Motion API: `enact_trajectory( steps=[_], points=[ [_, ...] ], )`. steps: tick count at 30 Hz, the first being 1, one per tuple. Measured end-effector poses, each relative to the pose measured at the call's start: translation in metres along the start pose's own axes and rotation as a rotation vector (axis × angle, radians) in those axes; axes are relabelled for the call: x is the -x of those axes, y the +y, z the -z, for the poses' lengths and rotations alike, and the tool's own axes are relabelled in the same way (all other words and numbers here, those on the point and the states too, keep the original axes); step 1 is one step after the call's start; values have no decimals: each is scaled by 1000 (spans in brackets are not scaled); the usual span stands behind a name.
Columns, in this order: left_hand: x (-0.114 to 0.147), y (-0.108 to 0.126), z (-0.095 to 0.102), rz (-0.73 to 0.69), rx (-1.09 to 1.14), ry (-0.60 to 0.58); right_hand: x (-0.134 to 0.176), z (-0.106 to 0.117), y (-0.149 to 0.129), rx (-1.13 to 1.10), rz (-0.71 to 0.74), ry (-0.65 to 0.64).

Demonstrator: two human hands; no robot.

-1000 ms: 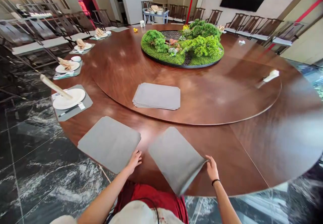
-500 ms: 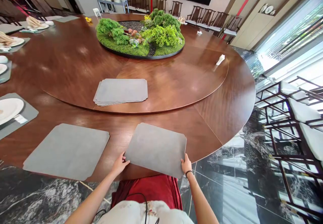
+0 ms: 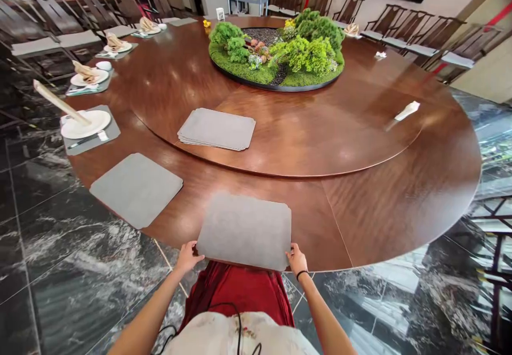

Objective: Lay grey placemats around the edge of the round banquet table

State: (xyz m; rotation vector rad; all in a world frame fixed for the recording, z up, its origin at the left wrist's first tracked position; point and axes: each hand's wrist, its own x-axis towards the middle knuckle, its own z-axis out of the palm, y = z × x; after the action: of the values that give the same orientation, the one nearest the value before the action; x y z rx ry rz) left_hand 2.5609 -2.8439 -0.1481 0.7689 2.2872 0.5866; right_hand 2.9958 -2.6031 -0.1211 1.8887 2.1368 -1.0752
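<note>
- Two hands at one gray placemat (image 3: 246, 232), which lies at the near rim of the round wooden table (image 3: 392, 200), right in front of the red garment (image 3: 244, 291).
- Long axis runs left-right across the person's front, roughly along the near rim; right end tips slightly toward the person. Short ends face left and right.
- Left hand (image 3: 189, 258): at the near left corner, fingers part curled, thumb reaching along the near edge. Can't say if it pinches.
- Right hand (image 3: 296, 260): fingertips on the right short edge by the near corner, fingers bent, dark band (image 3: 302, 274) on the wrist. Firm grip or light touch: can't say.
- Second placemat (image 3: 137, 190): flat, well apart to the left, set askew to the first, one side following the rim.
- Placemat stack (image 3: 218, 129): on the turntable (image 3: 304, 136), beyond and left of the first; long axis left-right, right end angled nearer, edges fanned.
- White plate (image 3: 90, 128): farther left, pale stick-like item (image 3: 60, 100) leaning up from it.
- Green centerpiece (image 3: 276, 58): beyond the stack.
</note>
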Motion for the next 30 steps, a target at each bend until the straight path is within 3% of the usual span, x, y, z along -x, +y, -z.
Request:
enact_trajectory(
  steps=[5,11,21,30],
  points=[
    [20,11,-1,-130,-193,35,1,-4,6,89,68,21],
    [10,19,11,-109,-311,58,-5,-2,-11,52,63,-4],
    [-10,-6,29,-124,-203,-71,1,1,-29,99,-36,18],
    [-25,-20,29,-150,-85,-71,11,4,-41,208,-47,-49]
  ],
)
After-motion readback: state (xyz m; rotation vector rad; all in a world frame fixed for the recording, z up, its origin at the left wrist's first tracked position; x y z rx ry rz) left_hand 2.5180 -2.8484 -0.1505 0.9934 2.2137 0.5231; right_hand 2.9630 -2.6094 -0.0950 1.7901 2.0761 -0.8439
